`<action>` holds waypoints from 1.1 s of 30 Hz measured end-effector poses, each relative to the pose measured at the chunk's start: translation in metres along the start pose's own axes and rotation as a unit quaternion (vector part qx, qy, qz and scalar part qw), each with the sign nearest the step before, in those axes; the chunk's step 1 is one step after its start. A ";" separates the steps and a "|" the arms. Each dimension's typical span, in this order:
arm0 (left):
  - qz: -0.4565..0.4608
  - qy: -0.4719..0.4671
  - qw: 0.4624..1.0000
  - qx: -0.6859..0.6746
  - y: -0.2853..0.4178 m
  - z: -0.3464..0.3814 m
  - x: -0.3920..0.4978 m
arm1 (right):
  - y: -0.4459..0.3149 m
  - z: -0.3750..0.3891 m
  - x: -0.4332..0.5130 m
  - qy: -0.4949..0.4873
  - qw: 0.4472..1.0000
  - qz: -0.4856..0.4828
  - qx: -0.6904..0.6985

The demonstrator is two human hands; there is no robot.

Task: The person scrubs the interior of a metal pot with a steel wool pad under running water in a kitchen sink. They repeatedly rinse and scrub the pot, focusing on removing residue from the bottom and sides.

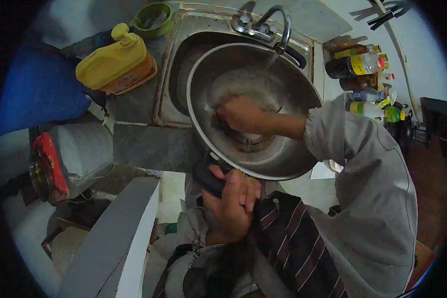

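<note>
A large steel wok [298, 156] is tilted over the sink [160, 100], its rim resting partly above the basin. My left hand [231, 208] grips its black handle [205, 175] on the side towards my body. Inside the wok, my right hand [244, 115] is curled with the fingers down against the bottom. Something dark shows beneath those fingers, but whether it is a scrubber or shadow is unclear. Water runs from the chrome faucet [283, 33] into the wok near its far side. A second black handle [296, 57] sticks out below the spout.
Left of the sink stand a yellow plastic jug [111, 67] and a green bowl [164, 26]. Several bottles [354, 67] line the right side by the wall. A blue barrel [41, 85] and a white container [82, 149] are at far left, near a grey panel [111, 238].
</note>
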State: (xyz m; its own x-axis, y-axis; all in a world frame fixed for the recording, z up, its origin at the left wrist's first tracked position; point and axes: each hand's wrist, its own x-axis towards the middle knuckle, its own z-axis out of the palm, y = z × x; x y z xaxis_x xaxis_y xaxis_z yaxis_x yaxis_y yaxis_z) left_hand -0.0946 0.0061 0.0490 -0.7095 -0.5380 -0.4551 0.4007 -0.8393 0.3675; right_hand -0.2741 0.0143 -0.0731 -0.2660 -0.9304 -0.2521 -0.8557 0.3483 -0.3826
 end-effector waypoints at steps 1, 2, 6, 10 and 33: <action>0.000 0.008 1.000 0.007 0.001 0.000 0.000 | 0.000 0.002 -0.001 -0.020 1.000 0.005 -0.011; -0.001 0.016 1.000 0.014 0.001 0.001 0.001 | 0.002 0.003 -0.003 -0.040 0.999 0.010 -0.022; 0.010 0.023 0.999 0.023 0.003 0.000 0.000 | -0.015 -0.007 -0.052 -0.084 0.992 -0.064 0.065; 0.001 -0.003 1.000 0.010 -0.004 -0.006 0.003 | -0.003 0.008 -0.052 -0.058 0.998 -0.023 0.027; 0.025 0.027 0.998 0.041 0.002 -0.004 -0.004 | -0.019 -0.002 -0.057 -0.088 0.991 -0.094 0.040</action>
State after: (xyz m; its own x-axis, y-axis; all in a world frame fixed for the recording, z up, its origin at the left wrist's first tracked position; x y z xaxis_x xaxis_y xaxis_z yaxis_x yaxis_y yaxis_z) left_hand -0.0884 0.0061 0.0482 -0.6566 -0.5846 -0.4766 0.3844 -0.8030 0.4553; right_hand -0.2430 0.0606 -0.0496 -0.0180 -0.9479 -0.3180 -0.8434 0.1852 -0.5044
